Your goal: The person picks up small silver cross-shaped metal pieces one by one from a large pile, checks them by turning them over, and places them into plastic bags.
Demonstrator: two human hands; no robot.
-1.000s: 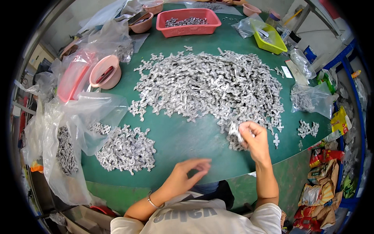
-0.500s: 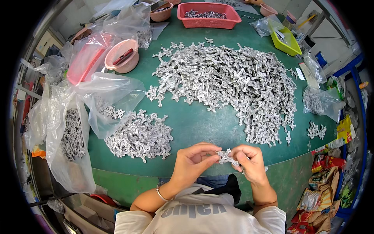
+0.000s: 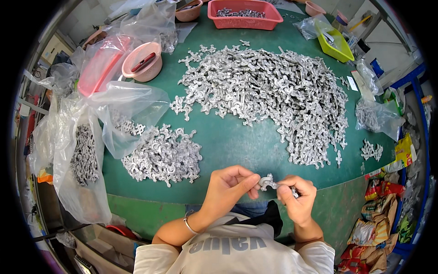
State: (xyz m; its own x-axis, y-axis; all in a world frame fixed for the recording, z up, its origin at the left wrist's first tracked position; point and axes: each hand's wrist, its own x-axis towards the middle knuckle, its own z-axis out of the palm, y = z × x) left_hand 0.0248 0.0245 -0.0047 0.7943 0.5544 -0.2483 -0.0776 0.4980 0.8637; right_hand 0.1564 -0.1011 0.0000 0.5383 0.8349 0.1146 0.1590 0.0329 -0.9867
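Thumb and fingers of the left hand [image 3: 229, 188] close in a pinch on one end of a small silver metal casting [image 3: 268, 182], a lobed piece with a curved, hook-like edge. The right hand [image 3: 299, 197] grips its other end between thumb and forefinger, the remaining fingers curled inward; more shiny metal shows inside that curl, though whether it is one piece or several I cannot tell. The casting sits between the two hands, raised in front of the torso at the near edge of the green table [image 3: 237, 146]. A silver bangle [image 3: 189, 223] circles the left wrist.

Beyond the hands spreads a large heap of similar castings [image 3: 264, 86], its right portion reaching toward the near edge. A smaller pile [image 3: 164, 157] lies to the left, partly beside a clear plastic bag [image 3: 132, 102]. Farther back stand a pink bowl [image 3: 148, 73] with a red-handled tool [image 3: 143, 62] in it, a red plastic basket [image 3: 246, 23] containing metal parts, and a lime-green tray [image 3: 340, 54]. A little cluster of castings [image 3: 372, 150] rests near the right edge.
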